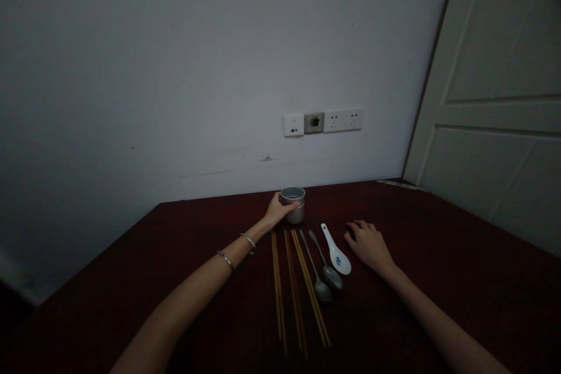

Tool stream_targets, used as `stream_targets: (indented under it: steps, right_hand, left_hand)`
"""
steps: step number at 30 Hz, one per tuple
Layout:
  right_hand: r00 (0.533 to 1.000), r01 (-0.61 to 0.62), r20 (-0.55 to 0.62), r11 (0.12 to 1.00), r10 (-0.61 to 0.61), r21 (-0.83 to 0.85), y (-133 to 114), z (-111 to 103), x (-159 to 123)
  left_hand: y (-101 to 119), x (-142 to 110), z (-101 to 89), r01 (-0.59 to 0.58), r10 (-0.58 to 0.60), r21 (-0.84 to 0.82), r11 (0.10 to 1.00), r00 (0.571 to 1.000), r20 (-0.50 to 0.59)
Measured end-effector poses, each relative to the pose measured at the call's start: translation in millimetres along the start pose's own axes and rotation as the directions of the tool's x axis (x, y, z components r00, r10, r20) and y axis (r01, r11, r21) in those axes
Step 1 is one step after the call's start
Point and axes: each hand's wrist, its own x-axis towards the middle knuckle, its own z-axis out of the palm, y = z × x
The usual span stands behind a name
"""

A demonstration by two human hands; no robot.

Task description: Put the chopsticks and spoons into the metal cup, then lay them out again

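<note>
My left hand [279, 209] is wrapped around the side of a small round metal cup [294, 203] that stands upright on the dark red table [131, 280]. There are two thin bracelets on that wrist. My right hand [367, 242] lies flat on the table, fingers stretched out, holding nothing. Between my hands lie several wooden chopsticks [295, 286], two metal spoons [322, 272] and a white ceramic spoon [336, 250] with a blue mark, its bowl nearest my right hand.
A white wall rises behind the table, with a row of sockets [323, 122] above the cup. A pale door [495, 117] stands at the right. The table's left edge runs diagonally toward me.
</note>
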Motion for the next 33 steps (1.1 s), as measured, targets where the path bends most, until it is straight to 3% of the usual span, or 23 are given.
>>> stream_targets:
  steps: [13,16,20,26,29,33]
  right_hand:
    - [1.000,0.004,-0.007,1.000,-0.004,0.002,2,3,1]
    - [1.000,0.004,0.005,1.000,-0.004,0.006,1,1,0]
    - [1.000,0.006,0.006,1.000,-0.006,0.005,0,-1,-1]
    - [1.000,0.010,0.009,1.000,-0.010,0.007,0,-1,-2]
    - [1.000,0.001,0.017,1.000,-0.001,0.005,0,0,-2]
    - [1.000,-0.002,0.020,1.000,0.002,0.006,-1,1,-2]
  left_hand:
    - [-10,0,-6.0,-0.034,0.039,-0.049,0.998,0.992,0.120]
    - [-9,-3,-19.5,0.019,-0.018,0.000,1.000,0.989,0.149]
    - [-7,-12,-48.3,0.072,-0.094,0.215,0.974,0.991,0.092]
    - [0,-39,-71.4,0.003,-0.086,0.597,0.802,0.990,0.111]
    - [9,-58,-68.4,0.004,-0.181,0.718,0.696,0.969,0.169]
    - [23,-83,-58.5,0.077,-0.321,0.825,0.559,0.938,0.130]
